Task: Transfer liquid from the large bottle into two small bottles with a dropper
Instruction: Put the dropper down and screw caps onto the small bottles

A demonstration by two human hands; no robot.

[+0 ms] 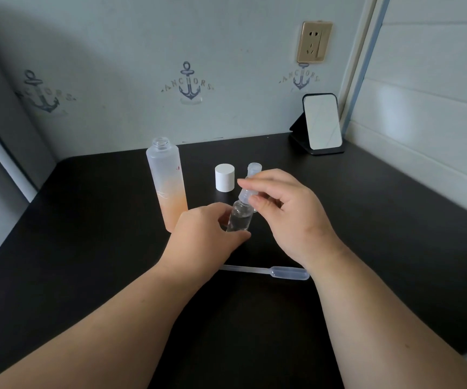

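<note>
Small bottle point(239, 219) at frame centre, light, slick plastic: left hand point(203, 234) grips its body, right hand point(280, 209) pinches its cap point(245, 193).

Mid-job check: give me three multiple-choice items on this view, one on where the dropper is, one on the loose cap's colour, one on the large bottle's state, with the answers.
1. Where is the dropper?
A. Lying flat on the table, near the wrists
B. Standing in the large bottle
C. Held in the right hand

2. What colour is the loose cap on the table?
A. Black
B. White
C. Orange

3. What state is the large bottle in?
A. Lying on its side
B. Upright and capped
C. Upright, neck open

Answers: 1 A, it lies flat below both hands. 2 B, the cap behind the hands is plain white. 3 C, it stands with its bare neck showing, while the left hand and right hand hold a small bottle.
</note>
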